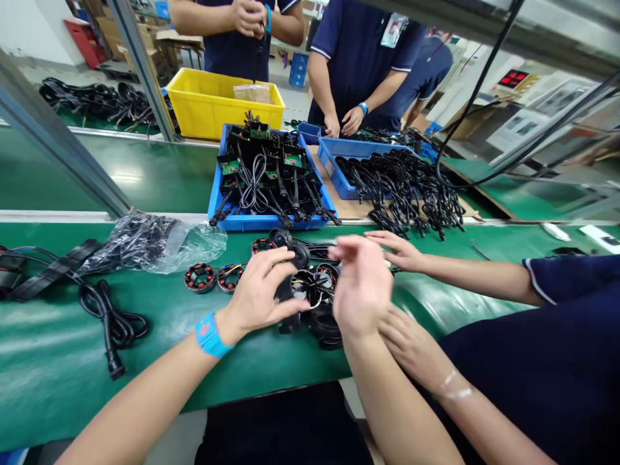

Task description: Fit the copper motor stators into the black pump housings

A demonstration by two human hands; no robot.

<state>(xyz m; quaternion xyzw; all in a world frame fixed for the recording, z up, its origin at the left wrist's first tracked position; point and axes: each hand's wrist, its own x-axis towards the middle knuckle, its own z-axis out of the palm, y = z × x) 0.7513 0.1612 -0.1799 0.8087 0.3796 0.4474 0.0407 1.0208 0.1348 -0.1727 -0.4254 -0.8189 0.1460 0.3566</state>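
My left hand (264,287), with a blue band at its wrist, hovers at the left side of a black housing with wires (310,287). Its fingers are apart and nothing shows between them. My right hand (363,284) is raised at the right side of the same housing, slightly blurred, fingers lifted and parted, nothing seen in it. Below the housing lies a coiled black cable (327,326). Copper-wound rings (199,278) rest on the green table (179,349) left of my left hand.
A co-worker's hands (404,252) reach in from the right, close to my right hand. Behind stand a blue tray (271,223) of circuit boards, another blue tray (339,177) of cables, and a yellow bin (223,113). Plastic-bagged parts (145,242) and a cable (113,316) lie left.
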